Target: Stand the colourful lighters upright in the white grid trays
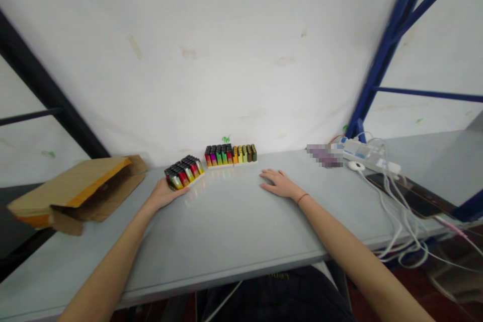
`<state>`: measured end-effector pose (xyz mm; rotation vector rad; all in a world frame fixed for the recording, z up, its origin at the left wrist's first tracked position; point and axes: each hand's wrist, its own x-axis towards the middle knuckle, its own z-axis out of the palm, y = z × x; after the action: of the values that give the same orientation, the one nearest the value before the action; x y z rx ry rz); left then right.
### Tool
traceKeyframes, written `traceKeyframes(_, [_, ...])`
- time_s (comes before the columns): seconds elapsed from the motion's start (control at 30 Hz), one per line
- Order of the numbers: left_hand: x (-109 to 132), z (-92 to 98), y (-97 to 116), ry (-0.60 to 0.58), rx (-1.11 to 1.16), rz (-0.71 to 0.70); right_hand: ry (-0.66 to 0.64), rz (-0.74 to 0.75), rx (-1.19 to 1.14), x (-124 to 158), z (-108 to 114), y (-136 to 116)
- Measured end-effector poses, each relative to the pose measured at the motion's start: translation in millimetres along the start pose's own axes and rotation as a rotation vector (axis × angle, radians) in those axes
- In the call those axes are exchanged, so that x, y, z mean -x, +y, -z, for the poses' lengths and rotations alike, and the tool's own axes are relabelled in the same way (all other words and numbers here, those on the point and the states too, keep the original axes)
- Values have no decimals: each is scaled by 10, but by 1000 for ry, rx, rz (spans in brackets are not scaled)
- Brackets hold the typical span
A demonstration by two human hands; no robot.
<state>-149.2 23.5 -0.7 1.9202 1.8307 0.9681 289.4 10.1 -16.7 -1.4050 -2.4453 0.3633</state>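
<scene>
Head view: the left hand [162, 194], fingers [173, 188] loosely together, appears to touch the near end of a lighter tray [184, 171], its long axis angled across the tabletop [226, 221]. The right hand [278, 184], fingers spread flat, lies farther away, with a second lighter tray [231, 156] ahead and to its left.

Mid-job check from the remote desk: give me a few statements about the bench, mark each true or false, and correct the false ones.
The left hand touches a tray of multicoloured plastic lighters. True.
The right hand grips a lighter. False: it lies on the grey table, holding nothing.
A thin red band circles the right wrist. True.
A brown cardboard envelope lies beside the white power strip. False: it is at the table's left end, and the white power strip is far right.
A row of upright coloured lighters stands at the table's back edge. True.
</scene>
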Motion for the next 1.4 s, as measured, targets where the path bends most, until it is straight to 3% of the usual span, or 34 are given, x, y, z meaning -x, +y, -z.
traceKeyframes(0.23, [229,95,246,-114,118,-7,11,2,-11,-1,-10,9])
traceKeyframes(0.43, [265,-28,498,-268,235,-39,7,-1,-24,-11,-23,25])
traceKeyframes(0.7, [122,-558,882,-521,292,-221,67,65,-142,-15,-63,-54])
traceKeyframes(0.87, [-9,-1011,1095,-513,284,-364,53,95,-228,-52,-45,-63])
traceKeyframes(1.07, [-28,-1449,1394,-489,289,-472,22,18,-399,58,175,185])
traceKeyframes(1.2, [5,-1605,1551,-485,332,-513,1,-20,-422,159,312,314])
traceKeyframes(1.4, [30,-1679,1625,-465,323,-510,-19,-53,-414,187,352,400])
